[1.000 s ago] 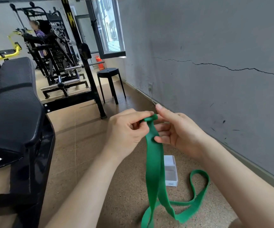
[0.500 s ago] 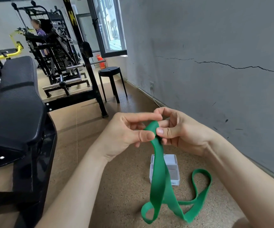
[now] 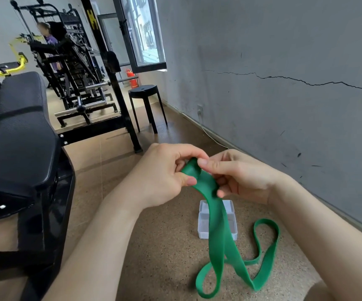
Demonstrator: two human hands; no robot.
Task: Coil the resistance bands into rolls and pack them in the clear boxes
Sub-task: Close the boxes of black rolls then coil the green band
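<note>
The left hand (image 3: 165, 177) pinches the curled top end of the green band (image 3: 217, 233), and the right hand (image 3: 243, 177) pinches it from the other side, while the rest hangs down and loops on the floor (image 3: 165, 257). It looks light, soft and springy, likely to unroll unless the roll is held tight. Behind it on the floor sits an open clear box (image 3: 203, 227), seemingly empty.

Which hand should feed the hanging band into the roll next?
Probably right. The right hand has fingers lower, against the hanging green band just under the roll; the left hand pinches the rolled end itself.
</note>
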